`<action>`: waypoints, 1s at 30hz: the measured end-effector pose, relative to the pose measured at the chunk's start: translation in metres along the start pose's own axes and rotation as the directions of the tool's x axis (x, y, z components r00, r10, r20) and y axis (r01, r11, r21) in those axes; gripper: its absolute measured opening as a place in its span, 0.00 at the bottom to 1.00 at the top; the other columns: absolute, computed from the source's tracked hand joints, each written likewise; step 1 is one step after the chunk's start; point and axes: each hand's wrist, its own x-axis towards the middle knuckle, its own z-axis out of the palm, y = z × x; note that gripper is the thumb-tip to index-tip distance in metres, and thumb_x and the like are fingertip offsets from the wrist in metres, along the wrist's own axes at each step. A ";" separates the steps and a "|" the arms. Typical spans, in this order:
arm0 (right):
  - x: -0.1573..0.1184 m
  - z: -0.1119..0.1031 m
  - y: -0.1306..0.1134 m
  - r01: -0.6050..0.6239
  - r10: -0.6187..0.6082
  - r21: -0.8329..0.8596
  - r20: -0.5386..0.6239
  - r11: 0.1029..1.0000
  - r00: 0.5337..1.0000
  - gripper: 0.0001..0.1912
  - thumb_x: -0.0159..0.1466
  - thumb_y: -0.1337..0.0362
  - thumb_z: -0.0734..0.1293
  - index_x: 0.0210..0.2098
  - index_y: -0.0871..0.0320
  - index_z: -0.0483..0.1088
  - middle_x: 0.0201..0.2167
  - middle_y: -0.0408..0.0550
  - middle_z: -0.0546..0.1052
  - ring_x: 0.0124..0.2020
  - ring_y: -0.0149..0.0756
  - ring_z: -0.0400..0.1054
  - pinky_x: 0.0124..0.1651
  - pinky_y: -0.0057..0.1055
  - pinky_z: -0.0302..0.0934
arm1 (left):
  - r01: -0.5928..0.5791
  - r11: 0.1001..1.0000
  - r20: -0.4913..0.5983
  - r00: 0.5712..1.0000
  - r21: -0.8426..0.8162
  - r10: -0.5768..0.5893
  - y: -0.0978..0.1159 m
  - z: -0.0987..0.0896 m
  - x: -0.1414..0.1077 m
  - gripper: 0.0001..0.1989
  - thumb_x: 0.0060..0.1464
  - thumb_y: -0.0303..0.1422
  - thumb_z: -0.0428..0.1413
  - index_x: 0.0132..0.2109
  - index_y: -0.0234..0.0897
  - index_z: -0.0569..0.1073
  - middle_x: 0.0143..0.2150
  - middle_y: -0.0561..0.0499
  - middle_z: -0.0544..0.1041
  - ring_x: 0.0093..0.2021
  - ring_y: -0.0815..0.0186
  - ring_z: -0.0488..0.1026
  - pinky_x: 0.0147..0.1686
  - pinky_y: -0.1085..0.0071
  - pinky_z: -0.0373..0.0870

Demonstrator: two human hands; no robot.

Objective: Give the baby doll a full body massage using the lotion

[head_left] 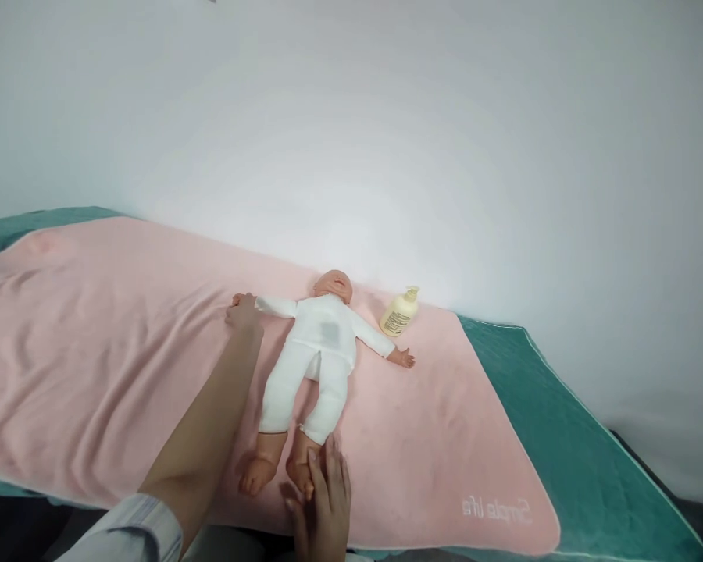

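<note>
A baby doll (323, 328) with a white cloth body lies on its back on a pink blanket (427, 445), its head toward the wall and both arms spread out. My left hand (243, 311) reaches to the doll's hand on the left side, with its fingers closed around it. Beside the doll's foot (301, 464) on the right, my right hand (328, 499) lies with fingers stretched out, touching the foot and holding nothing. The doll's other foot (258, 474) rests on the blanket between my arms.
A pale yellow pump bottle (399, 314) stands on the blanket to the right of the doll. Under the blanket spreads a green cover (539, 398), showing at the right and far left. A white wall (351, 140) rises behind. Folds (94, 398) ripple the blanket on the left.
</note>
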 end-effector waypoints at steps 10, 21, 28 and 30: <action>0.002 0.003 0.025 0.177 -0.176 0.014 -0.042 0.984 0.983 0.24 0.67 0.61 0.59 0.63 0.54 0.61 0.59 0.54 0.68 0.56 0.47 0.67 0.48 0.41 0.68 | -0.193 0.959 -0.088 0.980 -0.209 0.178 -0.008 0.005 -0.008 0.16 0.55 0.33 0.58 0.49 0.35 0.65 0.54 0.38 0.72 0.53 0.61 0.72 0.52 0.63 0.69; 0.035 -0.009 0.014 -0.237 0.288 0.354 -0.098 0.905 0.953 0.22 0.70 0.55 0.54 0.61 0.51 0.62 0.59 0.50 0.69 0.59 0.43 0.65 0.52 0.40 0.69 | -0.262 0.897 0.177 0.924 -0.355 0.340 0.027 -0.004 -0.029 0.18 0.40 0.32 0.67 0.41 0.32 0.77 0.42 0.44 0.80 0.45 0.56 0.77 0.50 0.58 0.73; 0.117 -0.048 0.017 -0.228 0.238 0.384 0.024 0.895 0.971 0.22 0.71 0.61 0.53 0.62 0.55 0.60 0.61 0.53 0.66 0.64 0.43 0.56 0.60 0.44 0.61 | -0.475 0.860 0.644 0.601 -0.189 0.473 0.043 -0.020 -0.062 0.13 0.42 0.38 0.66 0.37 0.38 0.80 0.41 0.46 0.81 0.45 0.56 0.76 0.52 0.57 0.71; 0.137 -0.052 0.019 -0.237 0.236 0.405 0.053 0.883 0.970 0.22 0.71 0.61 0.53 0.62 0.54 0.59 0.61 0.52 0.65 0.65 0.43 0.55 0.61 0.44 0.60 | -0.549 0.820 0.751 0.469 -0.165 0.465 0.043 -0.019 -0.070 0.11 0.44 0.39 0.65 0.35 0.40 0.80 0.40 0.47 0.81 0.44 0.56 0.77 0.50 0.59 0.71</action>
